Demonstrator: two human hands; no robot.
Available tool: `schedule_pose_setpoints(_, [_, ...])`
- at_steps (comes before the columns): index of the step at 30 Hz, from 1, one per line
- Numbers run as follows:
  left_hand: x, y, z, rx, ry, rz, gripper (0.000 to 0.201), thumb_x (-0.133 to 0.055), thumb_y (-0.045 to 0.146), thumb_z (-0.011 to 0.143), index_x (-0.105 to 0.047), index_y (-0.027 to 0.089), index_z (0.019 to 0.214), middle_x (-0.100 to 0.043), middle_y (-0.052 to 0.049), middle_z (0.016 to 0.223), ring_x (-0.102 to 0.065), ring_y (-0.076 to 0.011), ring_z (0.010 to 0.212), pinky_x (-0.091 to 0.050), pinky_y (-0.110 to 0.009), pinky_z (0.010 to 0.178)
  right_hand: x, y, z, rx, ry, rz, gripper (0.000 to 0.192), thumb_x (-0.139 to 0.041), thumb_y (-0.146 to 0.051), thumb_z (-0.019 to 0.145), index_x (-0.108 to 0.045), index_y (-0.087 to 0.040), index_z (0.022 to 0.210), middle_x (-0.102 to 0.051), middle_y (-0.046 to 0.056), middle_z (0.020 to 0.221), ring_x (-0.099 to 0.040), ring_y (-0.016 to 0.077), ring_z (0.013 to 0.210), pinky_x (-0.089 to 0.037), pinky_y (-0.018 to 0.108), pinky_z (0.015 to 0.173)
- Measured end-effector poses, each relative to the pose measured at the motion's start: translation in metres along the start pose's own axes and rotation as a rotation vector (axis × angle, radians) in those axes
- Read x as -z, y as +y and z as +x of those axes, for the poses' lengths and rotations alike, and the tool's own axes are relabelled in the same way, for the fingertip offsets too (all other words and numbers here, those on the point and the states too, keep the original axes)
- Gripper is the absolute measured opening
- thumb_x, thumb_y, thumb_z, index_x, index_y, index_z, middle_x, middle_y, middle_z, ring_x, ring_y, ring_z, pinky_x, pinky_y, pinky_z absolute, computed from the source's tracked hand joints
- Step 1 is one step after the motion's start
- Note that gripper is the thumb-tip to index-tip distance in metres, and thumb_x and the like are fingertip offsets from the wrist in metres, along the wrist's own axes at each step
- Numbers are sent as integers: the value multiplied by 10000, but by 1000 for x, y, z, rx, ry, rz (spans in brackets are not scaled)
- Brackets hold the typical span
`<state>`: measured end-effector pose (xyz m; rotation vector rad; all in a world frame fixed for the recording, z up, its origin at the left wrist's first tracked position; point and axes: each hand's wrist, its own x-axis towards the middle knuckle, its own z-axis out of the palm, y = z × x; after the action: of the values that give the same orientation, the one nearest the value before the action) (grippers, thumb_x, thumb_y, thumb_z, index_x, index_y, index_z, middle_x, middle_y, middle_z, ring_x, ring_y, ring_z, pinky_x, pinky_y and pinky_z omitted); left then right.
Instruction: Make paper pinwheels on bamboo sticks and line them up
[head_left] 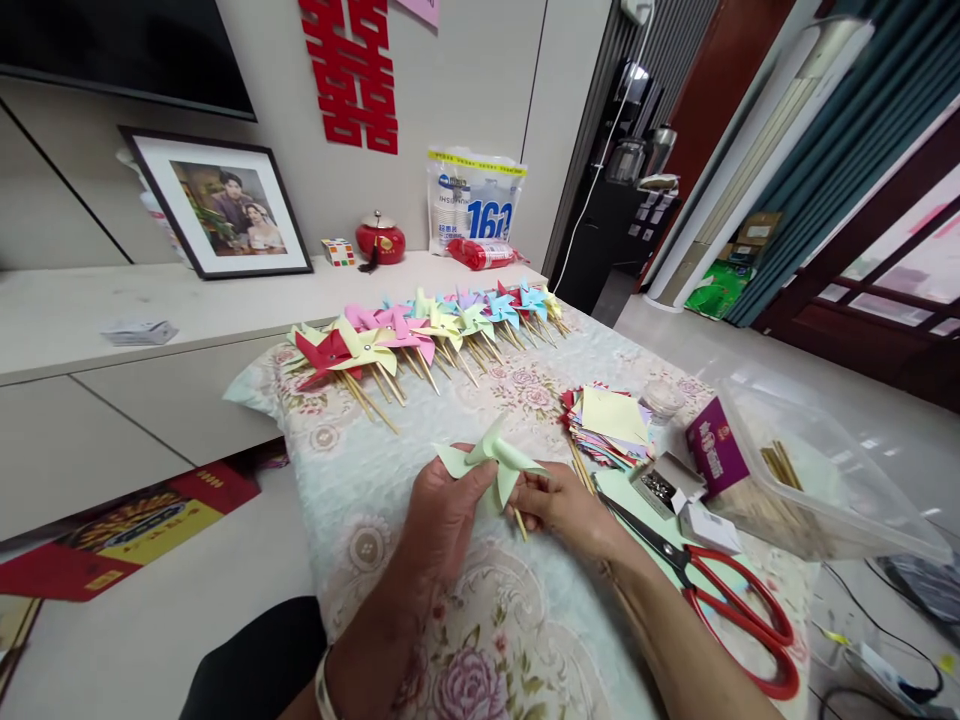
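A pale green paper pinwheel point(511, 457) is held between both hands above the floral tablecloth. My left hand point(442, 500) is closed on it, the thumb pressed on its centre. My right hand point(559, 505) is closed around the pinwheel's right underside, where a thin wooden stick point(520, 524) juts out below; the fingertips are partly hidden behind the paper. Beyond the hands lies a row of finished pinwheels point(442, 325) in red, yellow, pink, green and blue. To the right are a stack of coloured paper squares point(611, 418) and red-handled scissors point(690, 570).
A small open box of metal pins point(660, 488) and a clear plastic tub point(817, 500) with sticks stand at the table's right side. A white cabinet point(67, 310) runs behind, bearing a framed photo point(225, 215), a red pot point(380, 242) and a plastic bag of cups point(476, 200).
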<state>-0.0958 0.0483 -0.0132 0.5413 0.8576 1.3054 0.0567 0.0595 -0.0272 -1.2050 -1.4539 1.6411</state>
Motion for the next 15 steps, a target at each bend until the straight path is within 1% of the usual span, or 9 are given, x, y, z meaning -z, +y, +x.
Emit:
schedule_pose_setpoints(4, [1, -5, -1, -9, -20, 42, 317, -834, 289, 561, -598, 183, 743, -636, 35, 615, -576, -132, 552, -468, -263, 577, -4, 9, -3, 1, -32, 48, 224, -739, -363, 756, -655, -182, 655, -563, -46, 577, -414, 79, 462, -314, 229, 466])
schedule_pose_setpoints(6, [2, -7, -1, -18, -27, 60, 310, -828, 299, 576, -596, 182, 746, -628, 37, 596, -546, -120, 519, -450, -256, 551, -1, 9, -6, -11, -75, 64, 197, -763, -352, 748, -685, -179, 696, -593, -37, 604, -467, 87, 489, -356, 225, 487])
schedule_pose_setpoints(8, [4, -8, -1, -42, 15, 81, 299, -822, 293, 581, -602, 176, 747, -621, 41, 581, -526, -110, 510, -430, -245, 542, 7, 5, -9, -32, -93, 87, 207, -796, -359, 734, -719, -170, 769, -636, -14, 652, -546, 110, 558, -419, 232, 544])
schedule_pose_setpoints(9, [4, -9, 0, -55, 49, 99, 299, -821, 288, 574, -609, 171, 749, -621, 41, 582, -523, -107, 515, -422, -239, 543, 12, 2, -10, -33, -56, 118, 236, -810, -372, 726, -733, -167, 816, -663, 2, 691, -576, 123, 601, -442, 240, 577])
schedule_pose_setpoints(11, [5, -9, 1, -68, 108, 150, 306, -822, 280, 549, -618, 164, 746, -618, 45, 583, -519, -105, 523, -407, -232, 543, 22, -3, -12, -4, 109, 222, 320, -824, -420, 718, -749, -176, 912, -718, 40, 818, -616, 146, 695, -471, 259, 643])
schedule_pose_setpoints(12, [4, -9, 1, -63, 119, 186, 305, -818, 281, 542, -620, 164, 741, -615, 45, 582, -514, -106, 520, -400, -232, 540, 26, -5, -12, 22, 191, 270, 364, -814, -463, 724, -752, -183, 948, -735, 57, 887, -630, 160, 744, -478, 271, 673])
schedule_pose_setpoints(13, [4, -9, 1, -55, 119, 222, 300, -812, 284, 539, -619, 165, 735, -611, 46, 579, -508, -108, 515, -393, -233, 533, 28, -6, -13, 48, 246, 301, 409, -793, -518, 734, -754, -190, 975, -742, 70, 941, -639, 176, 791, -482, 284, 700])
schedule_pose_setpoints(14, [4, -9, 1, -48, 109, 256, 291, -805, 286, 542, -617, 167, 729, -605, 46, 575, -503, -109, 512, -389, -234, 528, 29, -7, -13, 70, 266, 301, 447, -761, -572, 749, -755, -192, 985, -744, 77, 964, -645, 192, 827, -481, 295, 717])
schedule_pose_setpoints(15, [3, -9, 1, -47, 95, 288, 279, -797, 288, 548, -616, 169, 723, -596, 48, 569, -496, -109, 509, -384, -234, 524, 28, -7, -13, 87, 253, 267, 471, -731, -611, 764, -756, -189, 972, -744, 80, 954, -645, 203, 840, -475, 303, 724])
